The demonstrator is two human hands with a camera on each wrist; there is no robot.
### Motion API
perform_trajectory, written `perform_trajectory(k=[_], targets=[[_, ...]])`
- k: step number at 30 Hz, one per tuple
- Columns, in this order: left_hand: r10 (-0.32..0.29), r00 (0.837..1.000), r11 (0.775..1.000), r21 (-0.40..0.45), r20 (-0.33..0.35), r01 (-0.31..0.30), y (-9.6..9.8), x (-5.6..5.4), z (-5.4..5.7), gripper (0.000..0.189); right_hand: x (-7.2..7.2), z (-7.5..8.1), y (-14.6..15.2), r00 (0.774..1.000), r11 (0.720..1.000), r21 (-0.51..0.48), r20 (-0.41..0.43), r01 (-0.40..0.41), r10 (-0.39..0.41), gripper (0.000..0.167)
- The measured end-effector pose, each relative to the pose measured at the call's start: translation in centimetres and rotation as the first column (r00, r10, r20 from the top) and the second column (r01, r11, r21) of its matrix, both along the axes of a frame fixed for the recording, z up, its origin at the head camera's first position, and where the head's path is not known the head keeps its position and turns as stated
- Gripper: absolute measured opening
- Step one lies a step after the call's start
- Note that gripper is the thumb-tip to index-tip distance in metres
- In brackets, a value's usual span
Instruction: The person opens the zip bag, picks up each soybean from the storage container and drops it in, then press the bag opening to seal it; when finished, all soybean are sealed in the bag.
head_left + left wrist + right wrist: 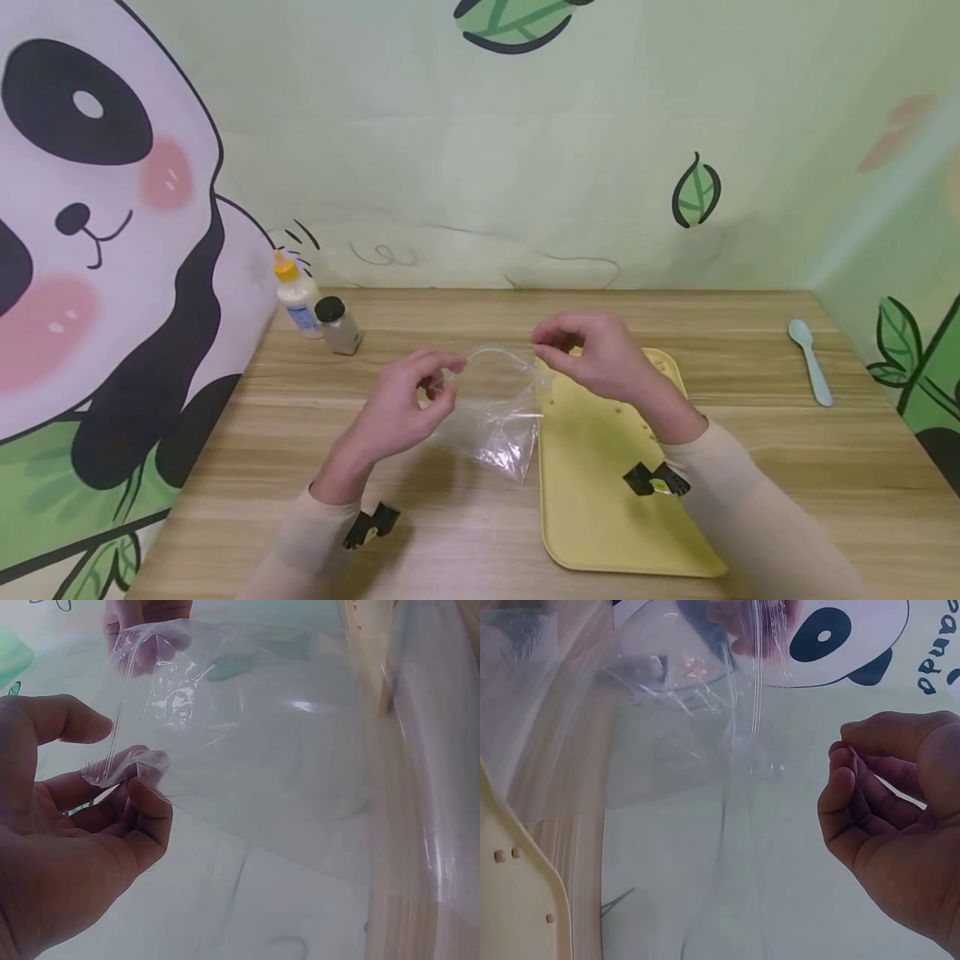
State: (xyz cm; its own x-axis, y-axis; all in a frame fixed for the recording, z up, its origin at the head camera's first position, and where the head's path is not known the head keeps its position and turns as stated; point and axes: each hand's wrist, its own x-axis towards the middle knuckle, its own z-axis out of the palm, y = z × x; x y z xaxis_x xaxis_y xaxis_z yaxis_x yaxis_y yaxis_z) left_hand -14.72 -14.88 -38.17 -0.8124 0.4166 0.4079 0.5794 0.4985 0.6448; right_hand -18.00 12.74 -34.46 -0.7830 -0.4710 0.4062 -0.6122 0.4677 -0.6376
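A clear zip-top plastic bag (504,437) hangs above the table, its mouth at the top and partly spread. My left hand (405,407) holds one corner of the mouth between curled fingers, and the left wrist view shows the bag (247,757) bunched there. To the right, my right hand (592,354) is raised over the tray's far left corner, thumb and fingertips together. The right wrist view shows a gap between this hand (892,802) and the bag. Nothing is visible in its fingers.
A yellow tray (600,508) lies below my right forearm, with several small tan pieces (651,432) on it. A white glue bottle (302,302) with a yellow cap and a black-lidded jar (341,332) stand back left. A pale blue spoon (812,362) lies far right.
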Motion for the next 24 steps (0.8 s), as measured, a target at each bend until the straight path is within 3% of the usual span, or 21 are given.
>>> perform_trajectory(k=[24], targets=[[0.000,1.000,1.000,-0.012,0.021,0.001,0.0,0.1,0.2,0.033,0.1,-0.1,-3.1,0.994,0.994,-0.013,0.001,-0.110,0.110,0.010]])
